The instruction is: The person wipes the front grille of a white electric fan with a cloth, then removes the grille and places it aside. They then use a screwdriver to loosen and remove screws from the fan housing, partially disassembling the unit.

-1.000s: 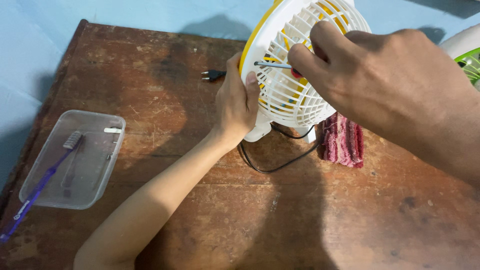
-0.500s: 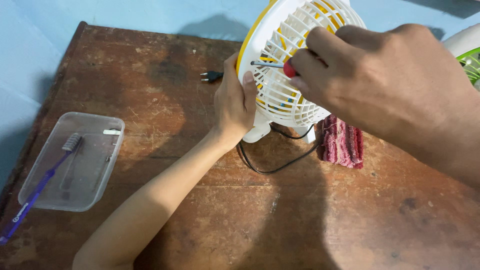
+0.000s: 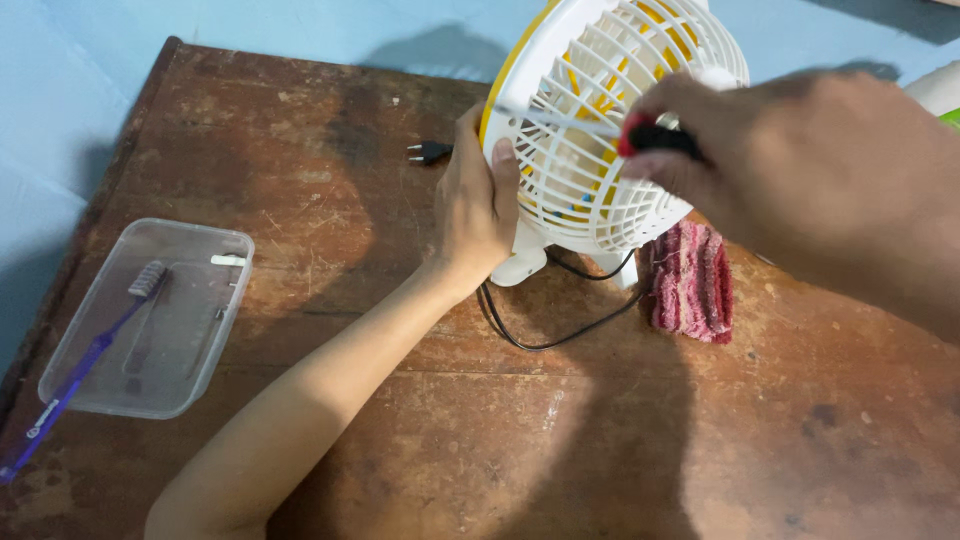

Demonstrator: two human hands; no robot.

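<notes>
A small white desk fan (image 3: 600,130) with yellow blades stands on a worn wooden table (image 3: 420,420). My left hand (image 3: 475,210) grips the left rim of its grille. My right hand (image 3: 790,170) is closed on a screwdriver (image 3: 590,127) with a red and black handle. The metal shaft lies across the front of the grille, tip toward the left rim. The fan's black cord (image 3: 545,325) loops under it, and the plug (image 3: 428,152) lies on the table behind my left hand.
A clear plastic box (image 3: 185,350) sits at the table's left, with a purple toothbrush (image 3: 80,375) resting across it and small parts inside. A red striped cloth (image 3: 692,280) lies right of the fan base. A white and green object (image 3: 940,95) shows at the right edge.
My right hand has drawn back to the right with the screwdriver, and the shaft now lies higher across the grille. My left hand keeps its hold on the rim.
</notes>
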